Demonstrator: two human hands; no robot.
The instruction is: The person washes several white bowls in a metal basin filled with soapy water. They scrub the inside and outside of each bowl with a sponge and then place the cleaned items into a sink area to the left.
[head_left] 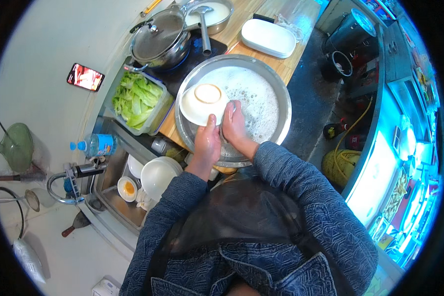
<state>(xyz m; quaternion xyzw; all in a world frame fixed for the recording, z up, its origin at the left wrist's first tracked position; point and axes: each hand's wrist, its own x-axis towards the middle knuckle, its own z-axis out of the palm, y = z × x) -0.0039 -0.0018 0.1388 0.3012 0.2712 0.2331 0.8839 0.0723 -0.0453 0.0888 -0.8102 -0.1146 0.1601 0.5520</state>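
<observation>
A white bowl is tilted over the metal basin, with its underside and foot ring facing up. My left hand grips its near rim, thumb on the outer wall and fingers hidden below. At the right side of the rim my right hand is closed, its fingertips partly hidden; a small shiny spot shows by them, too unclear to name. Foamy water lies in the basin under both hands.
Left of the basin is a plastic tub of lettuce. Stacked white bowls stand by the steel sink, under a faucet. Beyond are a lidded pot, a pan with a ladle and white trays.
</observation>
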